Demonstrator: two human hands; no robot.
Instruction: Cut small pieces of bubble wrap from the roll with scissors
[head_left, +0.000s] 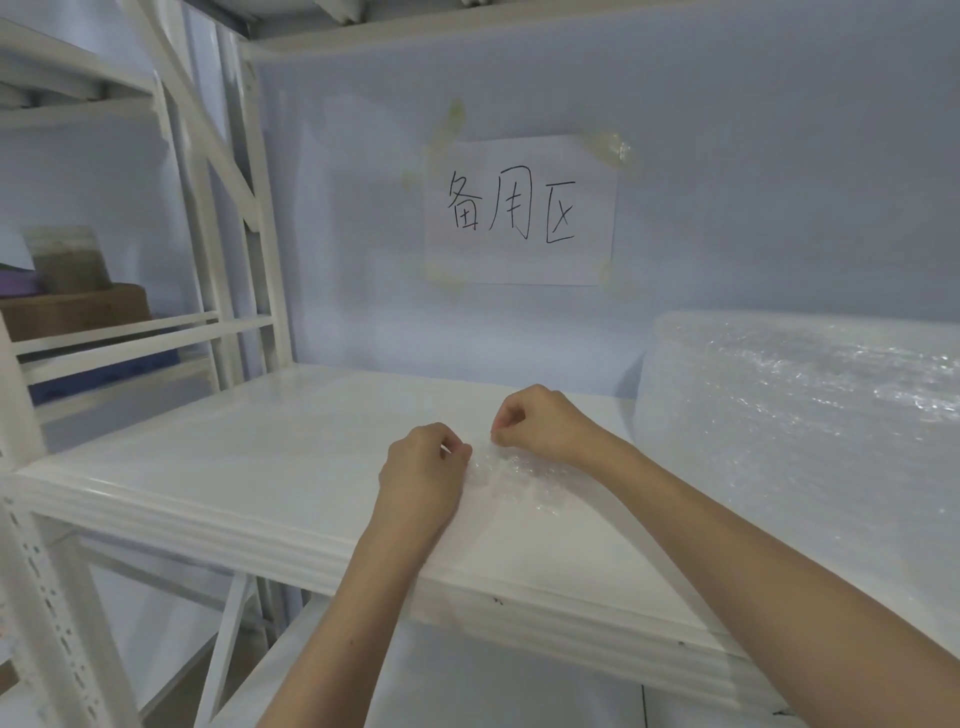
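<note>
- One small piece (511, 480) of bubble wrap lies flat on the white shelf (249, 467), near the front edge, about mid-width.
- My left hand (423, 475) is on the piece's left end, fingers curled in, thumb & forefinger pinching its top-left corner.
- My right hand (540, 421) is at the far edge of the piece, knuckles up, fingertips curled down & nipping the wrap there.
- Both hands sit close together, a narrow gap btwn them; the piece runs from under them toward the right, under my right forearm.
- The roll (800, 426) of bubble wrap stands on the same shelf to the right, big & pale, close beside my right arm but apart from the piece. Can't tell if any wrap joins the two.
- Behind, on the pale blue wall, a white paper sign (519, 210) w/ three handwritten black characters, taped at the corners.
- To the left, white rack uprights (254, 208) & cross bars; beyond them a 2nd rack w/ a brown box (78, 312) and a blurry tub (67, 257) on top of it.
- Below the shelf, another white level shows btwn my forearms.
</note>
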